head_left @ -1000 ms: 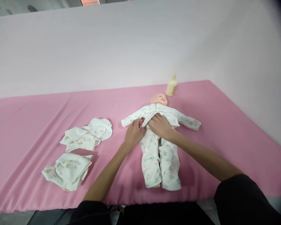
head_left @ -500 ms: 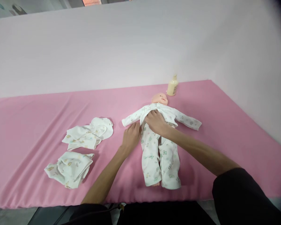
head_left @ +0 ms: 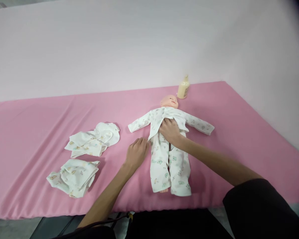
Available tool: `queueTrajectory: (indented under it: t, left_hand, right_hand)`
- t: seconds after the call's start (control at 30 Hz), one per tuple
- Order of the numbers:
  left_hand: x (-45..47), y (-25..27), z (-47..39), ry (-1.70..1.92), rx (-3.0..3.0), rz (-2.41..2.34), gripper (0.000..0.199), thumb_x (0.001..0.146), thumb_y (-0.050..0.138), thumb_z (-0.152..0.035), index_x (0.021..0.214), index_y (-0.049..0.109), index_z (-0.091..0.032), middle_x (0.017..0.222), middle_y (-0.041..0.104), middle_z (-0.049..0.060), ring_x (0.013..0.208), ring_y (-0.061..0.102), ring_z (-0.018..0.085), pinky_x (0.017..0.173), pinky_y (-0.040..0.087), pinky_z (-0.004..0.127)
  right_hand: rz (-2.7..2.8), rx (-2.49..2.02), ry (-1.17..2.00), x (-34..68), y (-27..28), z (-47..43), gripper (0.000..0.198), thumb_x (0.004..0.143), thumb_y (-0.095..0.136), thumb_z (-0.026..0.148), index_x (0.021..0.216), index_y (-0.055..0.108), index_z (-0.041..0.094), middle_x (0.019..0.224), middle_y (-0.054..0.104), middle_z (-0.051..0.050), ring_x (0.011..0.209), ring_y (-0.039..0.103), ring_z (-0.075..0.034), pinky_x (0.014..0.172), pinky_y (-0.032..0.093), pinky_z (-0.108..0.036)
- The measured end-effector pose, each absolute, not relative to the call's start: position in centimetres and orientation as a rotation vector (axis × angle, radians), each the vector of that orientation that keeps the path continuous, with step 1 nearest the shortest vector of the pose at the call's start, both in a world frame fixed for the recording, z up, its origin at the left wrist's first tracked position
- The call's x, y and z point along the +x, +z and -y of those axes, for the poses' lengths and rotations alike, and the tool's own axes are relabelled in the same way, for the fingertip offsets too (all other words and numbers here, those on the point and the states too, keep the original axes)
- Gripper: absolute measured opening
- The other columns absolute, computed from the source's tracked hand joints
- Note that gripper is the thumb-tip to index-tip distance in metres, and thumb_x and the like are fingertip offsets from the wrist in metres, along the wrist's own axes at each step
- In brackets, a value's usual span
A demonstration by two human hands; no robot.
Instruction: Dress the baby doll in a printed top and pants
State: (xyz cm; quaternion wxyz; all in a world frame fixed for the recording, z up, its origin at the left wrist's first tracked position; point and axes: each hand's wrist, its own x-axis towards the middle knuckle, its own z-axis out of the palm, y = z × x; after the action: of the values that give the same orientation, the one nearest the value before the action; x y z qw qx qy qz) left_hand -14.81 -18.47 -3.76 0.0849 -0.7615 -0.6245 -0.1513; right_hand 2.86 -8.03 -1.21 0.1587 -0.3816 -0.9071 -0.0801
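Observation:
A baby doll (head_left: 169, 101) lies on its back, dressed in a white printed jacket (head_left: 156, 116) and matching pants (head_left: 159, 166). Both sleeves stretch out to the sides. Beside the doll's waist, my left hand (head_left: 137, 151) is closed on the lower corner of the jacket's left-side flap, pulling it out to a point. My right hand (head_left: 169, 131) rests over the doll's belly with bent fingers, partly under the jacket's front edge. Its fingertips are hidden, so I cannot tell what they hold. A bare foot peeks from one pant leg.
Two bundles of white printed baby clothes lie at the left, an upper bundle (head_left: 93, 139) and a lower bundle (head_left: 74, 177). A pale yellow pump bottle (head_left: 183, 88) stands behind the doll's head. Pink cloth (head_left: 27, 159) covers the table, with a white wall (head_left: 102, 49) behind.
My left hand has drawn the jacket corner down and slightly left, so the flap now hangs straighter. My right hand has shifted right across the doll's belly.

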Motion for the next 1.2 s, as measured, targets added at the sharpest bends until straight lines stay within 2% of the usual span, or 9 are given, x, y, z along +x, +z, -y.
queueTrajectory:
  t: [0.1,0.17,0.27,0.5,0.6,0.9,1.03,1.1,1.2]
  left_hand:
    - [-14.5,-2.9,17.4,-0.501,-2.247,2.004,0.016,0.095,0.043,-0.023,0.082,0.051,-0.019,0.079,0.063,0.004,0.072,0.059,0.017,0.056,0.029,0.030]
    - [-13.9,-2.1,16.4,-0.545,-2.220,2.067,0.010,0.093,0.048,-0.026,0.095,0.054,-0.019,0.090,0.066,0.005,0.076,0.061,0.018,0.058,0.033,0.029]
    - [-12.9,-0.8,14.8,-0.587,-2.213,2.012,0.025,0.094,0.050,-0.030,0.116,0.053,-0.019,0.101,0.065,0.006,0.084,0.061,0.019,0.061,0.036,0.029]
    - [-10.5,0.3,13.5,-0.510,-2.403,1.493,0.026,0.099,0.034,-0.018,0.087,0.057,-0.017,0.088,0.061,0.007,0.084,0.056,0.019,0.072,0.040,0.032]
    - [-10.6,-0.1,14.4,-0.529,-2.455,1.370,0.027,0.099,0.034,-0.017,0.084,0.057,-0.016,0.083,0.060,0.007,0.081,0.055,0.019,0.074,0.041,0.033]
    - [-12.2,-1.5,16.0,-0.553,-2.506,1.338,0.024,0.097,0.036,-0.014,0.083,0.055,-0.017,0.079,0.061,0.006,0.076,0.054,0.018,0.070,0.040,0.033]
    - [-12.4,-1.9,15.8,-0.578,-2.495,1.423,0.022,0.098,0.041,-0.021,0.079,0.052,-0.018,0.076,0.060,0.005,0.073,0.053,0.018,0.070,0.040,0.033]
    - [-12.3,-1.8,15.6,-0.589,-2.491,1.471,0.022,0.097,0.043,-0.024,0.078,0.051,-0.018,0.077,0.061,0.005,0.073,0.054,0.018,0.071,0.041,0.033]
    - [-11.6,-1.6,15.0,-0.600,-2.452,1.533,0.013,0.096,0.047,-0.026,0.088,0.055,-0.017,0.084,0.064,0.006,0.077,0.057,0.019,0.072,0.042,0.033]
  right_hand:
    - [2.612,-1.049,-0.470,3.9,-1.3,10.3,0.037,0.088,0.038,-0.002,0.107,0.070,0.005,0.104,0.068,-0.022,0.103,0.057,-0.034,0.088,0.045,-0.047]
    - [2.607,-0.977,-0.540,4.5,-1.6,11.7,0.037,0.092,0.038,0.001,0.114,0.067,0.006,0.116,0.066,-0.022,0.115,0.053,-0.033,0.098,0.042,-0.047]
    - [2.567,-0.998,-0.520,4.9,-2.1,12.8,0.038,0.095,0.036,0.004,0.121,0.063,0.005,0.125,0.061,-0.021,0.120,0.051,-0.032,0.103,0.040,-0.044]
    - [2.518,-1.127,-0.257,5.4,-2.7,10.9,0.029,0.094,0.039,0.006,0.104,0.067,0.009,0.103,0.065,-0.016,0.102,0.056,-0.028,0.098,0.041,-0.041]
    - [2.556,-1.145,-0.213,5.5,-3.0,9.8,0.027,0.092,0.042,0.007,0.101,0.068,0.009,0.097,0.067,-0.016,0.096,0.058,-0.028,0.095,0.041,-0.041]
    - [2.629,-1.044,-0.196,5.7,-2.6,9.6,0.029,0.098,0.038,0.013,0.099,0.068,0.011,0.100,0.069,-0.015,0.098,0.062,-0.028,0.094,0.042,-0.042]
    - [2.504,-0.856,-0.078,8.3,-2.5,11.6,0.031,0.102,0.036,0.016,0.116,0.064,0.013,0.122,0.068,-0.011,0.119,0.058,-0.023,0.107,0.041,-0.039]
    - [2.334,-0.949,-0.019,10.0,-2.9,12.6,0.032,0.103,0.039,0.019,0.124,0.062,0.014,0.131,0.065,-0.010,0.128,0.054,-0.022,0.109,0.042,-0.038]
    - [2.135,-1.185,0.100,12.3,-3.9,13.6,0.030,0.102,0.043,0.024,0.121,0.064,0.016,0.127,0.068,-0.009,0.120,0.061,-0.022,0.103,0.049,-0.038]
